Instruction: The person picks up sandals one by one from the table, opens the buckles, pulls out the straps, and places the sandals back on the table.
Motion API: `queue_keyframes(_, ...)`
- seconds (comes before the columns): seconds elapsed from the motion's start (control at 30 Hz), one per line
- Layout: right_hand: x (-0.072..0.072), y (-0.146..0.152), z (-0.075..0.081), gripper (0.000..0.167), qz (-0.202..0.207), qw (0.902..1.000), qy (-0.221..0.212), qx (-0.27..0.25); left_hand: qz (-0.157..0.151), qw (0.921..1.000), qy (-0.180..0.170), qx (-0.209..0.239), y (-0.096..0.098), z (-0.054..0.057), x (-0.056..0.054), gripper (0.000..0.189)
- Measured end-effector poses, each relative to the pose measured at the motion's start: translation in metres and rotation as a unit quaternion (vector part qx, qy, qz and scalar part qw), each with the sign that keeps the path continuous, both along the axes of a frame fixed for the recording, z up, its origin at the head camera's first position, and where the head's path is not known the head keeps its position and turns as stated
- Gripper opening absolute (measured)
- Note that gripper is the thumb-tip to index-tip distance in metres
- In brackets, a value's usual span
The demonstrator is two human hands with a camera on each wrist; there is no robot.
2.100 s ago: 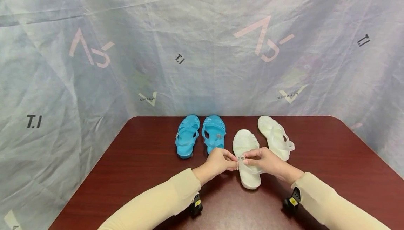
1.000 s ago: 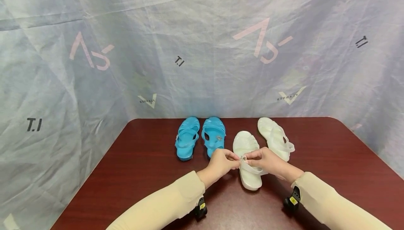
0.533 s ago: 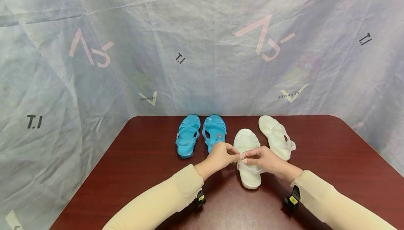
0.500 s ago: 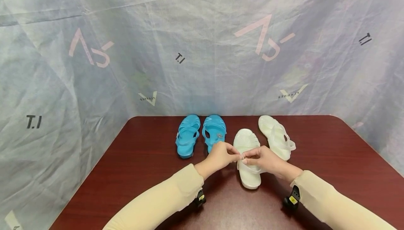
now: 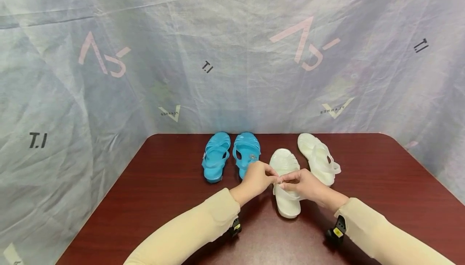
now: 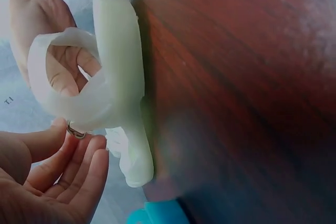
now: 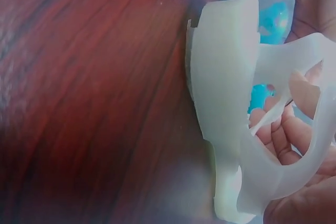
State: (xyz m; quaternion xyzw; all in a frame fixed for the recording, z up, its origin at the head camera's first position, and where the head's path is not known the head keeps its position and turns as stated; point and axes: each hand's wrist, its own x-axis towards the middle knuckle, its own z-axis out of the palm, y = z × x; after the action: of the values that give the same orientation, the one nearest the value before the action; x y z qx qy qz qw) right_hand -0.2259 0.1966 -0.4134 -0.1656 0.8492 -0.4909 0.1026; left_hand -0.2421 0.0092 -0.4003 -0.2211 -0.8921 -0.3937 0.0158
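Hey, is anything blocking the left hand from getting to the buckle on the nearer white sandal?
Nothing visible is. The left hand pinches at the metal buckle on the strap of the nearer white sandal. The right hand is close by at that strap, but not in between.

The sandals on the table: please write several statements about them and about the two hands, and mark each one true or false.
1. In the head view, two blue sandals lie left of the nearer white sandal. True.
2. The left hand pinches a blue sandal. False: it pinches the silvery buckle of the nearer white sandal.
3. The right hand is at that white sandal too. True.
4. The table is bright green. False: it is dark reddish brown.
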Motion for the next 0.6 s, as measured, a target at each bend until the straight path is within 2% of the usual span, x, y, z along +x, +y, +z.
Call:
queue_keyframes(0.13, 0.0007, -0.0017, 0.0000, 0.033, 0.006, 0.9997, 0.021, 0.012, -0.007, 1.0000, 0.001, 0.001, 0.0055, 0.0033, 0.0005, 0.011)
queue_keyframes(0.23, 0.0010, -0.0035, -0.0009, 0.033, 0.009, 0.9996, 0.025, 0.012, -0.011, 0.9998, -0.011, 0.009, 0.0072, 0.0052, -0.0003, 0.010)
queue_keyframes(0.37, 0.0011, -0.0036, -0.0023, 0.036, 0.000, 1.0000, 0.008, 0.003, -0.001, 0.9995, -0.027, 0.016, 0.0066, 0.0063, -0.0018, 0.007)
queue_keyframes(0.6, 0.0003, -0.0006, -0.0014, 0.038, 0.001, 1.0000, 0.008, 0.005, -0.002, 0.9981, -0.038, 0.048, -0.0003, 0.0027, -0.0009, 0.009)
